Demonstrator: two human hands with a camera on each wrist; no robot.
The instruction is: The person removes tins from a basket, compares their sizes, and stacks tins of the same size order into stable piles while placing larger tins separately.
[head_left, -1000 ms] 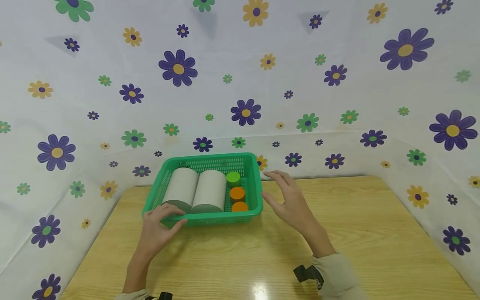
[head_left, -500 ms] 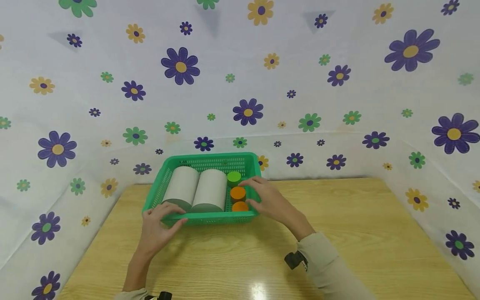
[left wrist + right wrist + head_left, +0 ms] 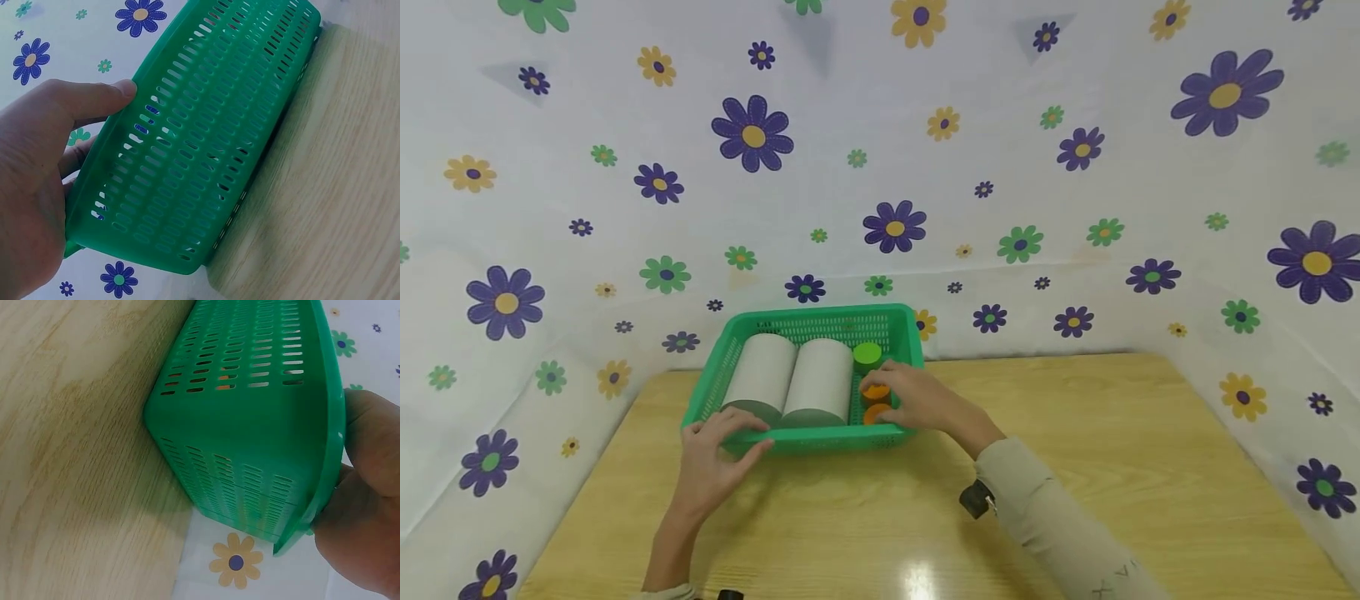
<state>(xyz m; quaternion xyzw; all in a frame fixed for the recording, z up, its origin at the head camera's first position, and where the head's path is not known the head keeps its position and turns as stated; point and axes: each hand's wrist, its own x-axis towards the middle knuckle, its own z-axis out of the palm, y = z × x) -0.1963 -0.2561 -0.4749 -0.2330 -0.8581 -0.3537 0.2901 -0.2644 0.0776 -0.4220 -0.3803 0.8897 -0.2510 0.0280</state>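
A green plastic basket (image 3: 820, 435) with slotted walls sits on the wooden table. At its front left rim, my left hand (image 3: 711, 462) pinches the edge, thumb outside and fingers inside; the left wrist view shows the thumb (image 3: 125, 90) against the rim. Inside lie two large white cylinders (image 3: 762, 371) side by side. To their right stand a small green-topped cylinder (image 3: 867, 354) and two orange-topped ones (image 3: 872, 410). My right hand (image 3: 919, 398) reaches over the right rim, its curved fingers and thumb around the middle orange-topped cylinder; I cannot tell whether they grip it.
The wooden table (image 3: 1075, 467) extends right and forward of the basket. Behind and at both sides hangs a white cloth (image 3: 820, 192) printed with purple, green and yellow flowers. The basket stands near the table's back edge.
My right hand has moved left from outside the basket, over its right rim and down to the orange-topped cylinders. The left hand and the basket stay in place.
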